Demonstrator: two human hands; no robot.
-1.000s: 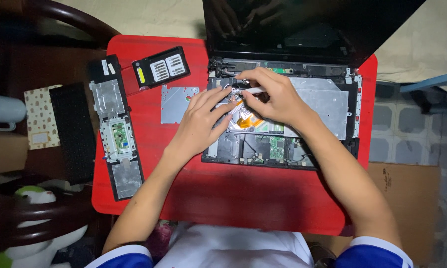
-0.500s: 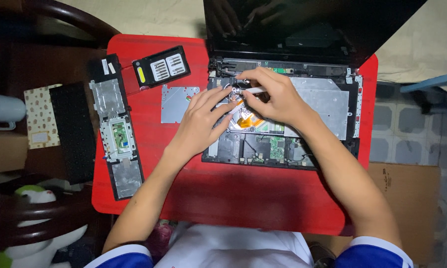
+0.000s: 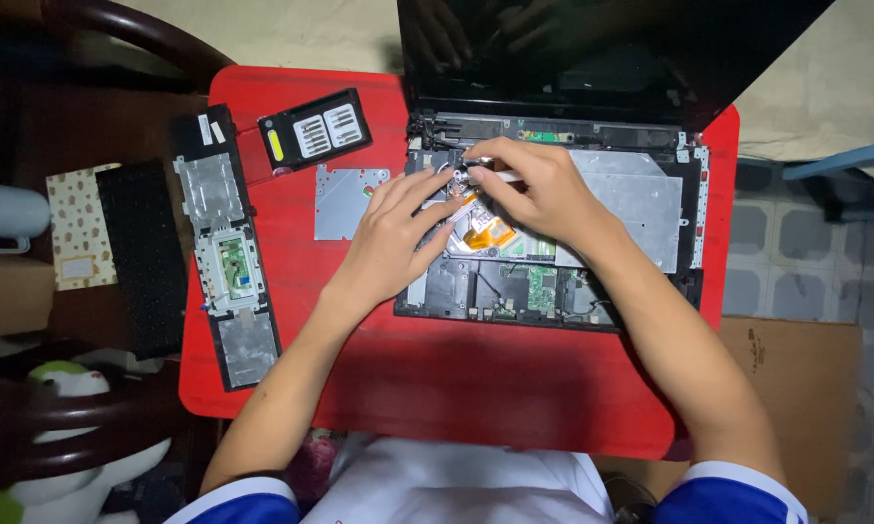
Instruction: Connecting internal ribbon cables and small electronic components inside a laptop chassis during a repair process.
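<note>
An opened laptop base (image 3: 641, 209) with exposed boards lies on a red table (image 3: 476, 388), its dark screen (image 3: 592, 49) tilted back. My left hand (image 3: 393, 233) rests flat on the left part of the base, fingers spread toward a small metal part. My right hand (image 3: 534, 189) is closed on a thin white-handled tool (image 3: 490, 178), its tip near the upper left corner of the base. An orange ribbon cable (image 3: 490, 233) shows between my hands.
The removed palm-rest panel (image 3: 226, 247) lies at the table's left edge, a black screwdriver-bit case (image 3: 313, 131) and a grey metal plate (image 3: 345, 201) beside it. A black keyboard (image 3: 144, 257) sits further left. A cardboard box (image 3: 796, 388) is at the right.
</note>
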